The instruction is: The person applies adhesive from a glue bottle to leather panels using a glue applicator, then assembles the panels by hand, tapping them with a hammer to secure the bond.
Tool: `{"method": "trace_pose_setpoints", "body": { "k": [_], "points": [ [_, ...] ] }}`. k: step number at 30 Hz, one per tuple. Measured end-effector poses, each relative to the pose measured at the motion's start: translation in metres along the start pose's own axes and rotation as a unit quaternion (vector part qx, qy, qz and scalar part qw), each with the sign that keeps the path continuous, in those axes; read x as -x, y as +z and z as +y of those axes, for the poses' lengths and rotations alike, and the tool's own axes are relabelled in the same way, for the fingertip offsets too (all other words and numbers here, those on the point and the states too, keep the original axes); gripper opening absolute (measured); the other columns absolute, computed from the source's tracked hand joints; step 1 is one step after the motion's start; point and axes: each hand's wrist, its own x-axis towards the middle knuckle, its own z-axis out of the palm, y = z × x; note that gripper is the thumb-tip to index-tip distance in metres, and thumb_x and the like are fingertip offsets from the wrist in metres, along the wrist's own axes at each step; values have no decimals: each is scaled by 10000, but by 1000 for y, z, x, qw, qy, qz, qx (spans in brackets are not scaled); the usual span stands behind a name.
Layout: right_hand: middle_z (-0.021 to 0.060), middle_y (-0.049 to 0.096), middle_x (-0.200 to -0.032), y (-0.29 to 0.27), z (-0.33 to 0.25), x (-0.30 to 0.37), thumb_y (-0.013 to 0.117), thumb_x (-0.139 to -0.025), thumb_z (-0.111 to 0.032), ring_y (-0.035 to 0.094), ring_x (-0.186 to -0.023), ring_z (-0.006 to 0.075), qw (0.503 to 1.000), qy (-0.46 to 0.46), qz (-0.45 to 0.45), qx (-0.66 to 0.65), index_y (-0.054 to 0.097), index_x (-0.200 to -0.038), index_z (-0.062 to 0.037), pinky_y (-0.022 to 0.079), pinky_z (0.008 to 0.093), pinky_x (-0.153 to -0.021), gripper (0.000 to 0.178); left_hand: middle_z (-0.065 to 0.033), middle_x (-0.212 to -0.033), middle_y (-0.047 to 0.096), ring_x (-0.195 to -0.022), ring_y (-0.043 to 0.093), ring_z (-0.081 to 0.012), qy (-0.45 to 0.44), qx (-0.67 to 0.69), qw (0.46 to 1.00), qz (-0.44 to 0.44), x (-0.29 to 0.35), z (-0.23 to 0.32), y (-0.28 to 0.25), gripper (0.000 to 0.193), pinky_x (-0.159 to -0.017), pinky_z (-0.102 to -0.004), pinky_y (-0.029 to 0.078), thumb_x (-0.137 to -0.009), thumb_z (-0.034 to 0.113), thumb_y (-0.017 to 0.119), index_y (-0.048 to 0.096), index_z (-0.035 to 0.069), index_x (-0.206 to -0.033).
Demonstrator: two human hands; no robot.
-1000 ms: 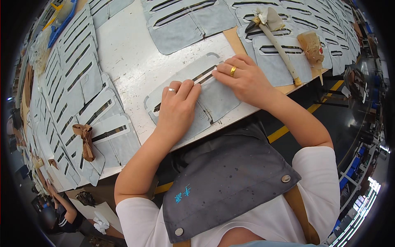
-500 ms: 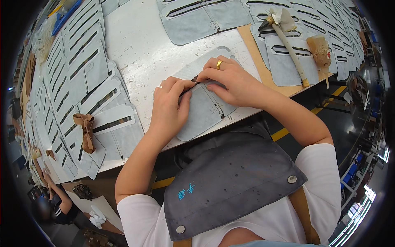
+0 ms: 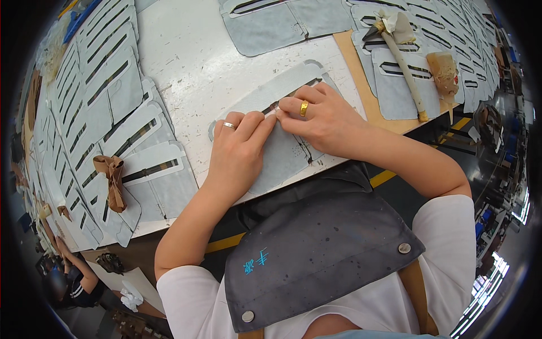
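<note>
A light grey fabric panel (image 3: pixel 282 161) with a long dark slot lies at the table's front edge, under both my hands. My left hand (image 3: pixel 238 152), with a silver ring, is closed, thumb and index fingertip pinched at the lower edge of the slot. Facing it, my right hand (image 3: pixel 322 120), with a gold ring, pinches the same edge with curled fingers. The fingertips nearly meet at the middle of the slot. What lies between them is mostly hidden.
Overlapping slotted panels (image 3: pixel 121 85) cover the left side, with a brown cloth strip (image 3: pixel 113 181) on them. Right, a hammer-like tool (image 3: pixel 403 73) and a yellowish block (image 3: pixel 442 76) rest on more panels. Another panel (image 3: pixel 271 31) lies beyond. A person (image 3: pixel 79 277) is at lower left.
Both hands have shifted slightly along the slot, and the left fingers have straightened and drawn together toward the right fingertips. More of the slot's upper edge shows.
</note>
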Motion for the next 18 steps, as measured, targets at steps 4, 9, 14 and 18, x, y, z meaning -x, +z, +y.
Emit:
{"method": "trace_pose_setpoints", "body": {
  "k": [4,9,14,18],
  "points": [
    [3,583,-1002,2,2,2,619,-784,-69,545,-939,200,986,102,42,-127,603,-962,-98,427,339,-819,181,-85,-970,579,-887,533,-273,-40,45,998,19,0,-2,5,296,-787,-367,396,-812,-45,593,641,59,-1085],
    [21,594,-1032,10,-6,10,610,-772,-64,558,-979,202,992,77,91,-36,602,-990,-81,425,354,-864,219,-88,-950,568,-877,525,-277,-47,61,997,14,-4,0,3,287,-786,-372,399,-826,-40,581,640,64,-1087],
    [34,609,-1032,-15,22,27,608,-754,-52,567,-985,208,992,43,27,115,608,-1034,-62,421,354,-881,280,-63,-948,562,-835,519,-257,-24,45,998,37,0,-3,8,356,-724,-366,377,-773,-42,587,622,70,-1109],
    [56,609,-1025,-18,18,22,621,-774,-56,569,-977,235,991,84,39,98,600,-1044,-49,436,366,-875,271,-74,-958,558,-836,518,-262,-23,11,998,51,2,1,12,309,-736,-378,383,-786,-28,597,607,61,-1081]
  ]
}}
